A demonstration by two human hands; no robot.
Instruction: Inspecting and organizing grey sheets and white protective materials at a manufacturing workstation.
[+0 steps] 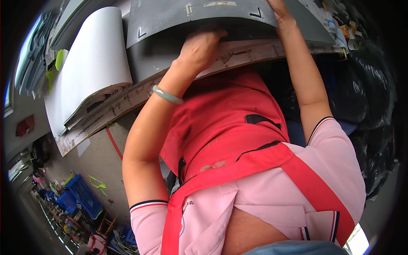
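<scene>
A grey board (pixel 204 19) with black corner marks and strips of tape is raised at its near edge above the dark tabletop (pixel 144 63). My right hand (pixel 282 13) grips the board's right edge, its fingertips partly cut off by the top of the picture. Below the near edge, in the shadowed gap, is my left hand (pixel 203 47), blurred by motion. Its fingers look bent, but whether they hold anything is hidden. A pale green bangle (pixel 167 94) circles my left wrist.
Folded white sheet material (pixel 95 51) lies in a thick stack left of the board. The worn wooden table edge (pixel 114 104) runs just before my red apron. Black plastic bags (pixel 355 93) crowd the right side; a blue crate (pixel 85 195) stands on the floor at lower left.
</scene>
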